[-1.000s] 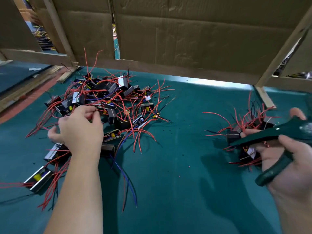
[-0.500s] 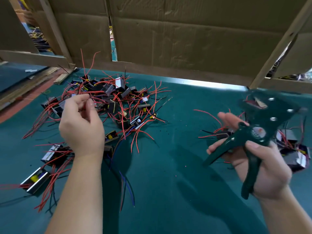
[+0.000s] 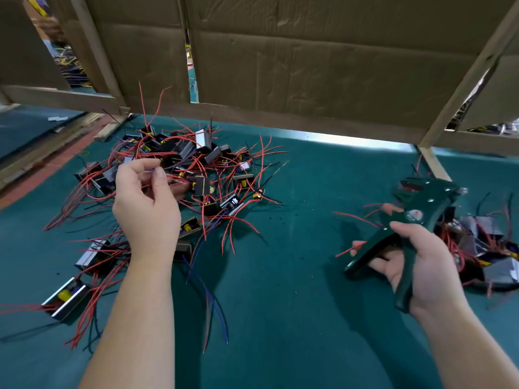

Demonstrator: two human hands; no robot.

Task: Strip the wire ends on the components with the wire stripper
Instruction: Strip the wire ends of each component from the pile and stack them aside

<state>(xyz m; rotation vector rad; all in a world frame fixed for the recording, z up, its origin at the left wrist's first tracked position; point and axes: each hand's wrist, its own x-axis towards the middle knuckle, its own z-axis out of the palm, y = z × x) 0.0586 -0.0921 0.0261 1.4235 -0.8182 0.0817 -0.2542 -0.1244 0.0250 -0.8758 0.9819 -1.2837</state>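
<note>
Two wire-tangled piles (image 3: 213,175) (image 3: 477,242) before cardboard (image 3: 309,66); left hand (image 3: 146,209) pinches a wire (image 3: 172,181), right hand (image 3: 427,262) clamps the wire stripper (image 3: 421,203)

Soft, moderately bright light falls from above and slightly ahead. A white band of glare (image 3: 337,135) runs along the far edge of the teal felt tabletop (image 3: 295,276), under the brown corrugated cardboard wall (image 3: 309,66). 2 diffuse shadows lie on the felt, one to the right of the left hand (image 3: 146,209) and its forearm, one below the right hand (image 3: 432,262). Motion blur smears the head of the dark green metal wire stripper (image 3: 421,209) and the right heap of black and grey box-shaped components (image 3: 483,224). The thin red insulated wires (image 3: 196,164) at the left look fairly sharp. Wide-angle distortion tilts the pale wooden battens (image 3: 466,85) at the edges.
</note>
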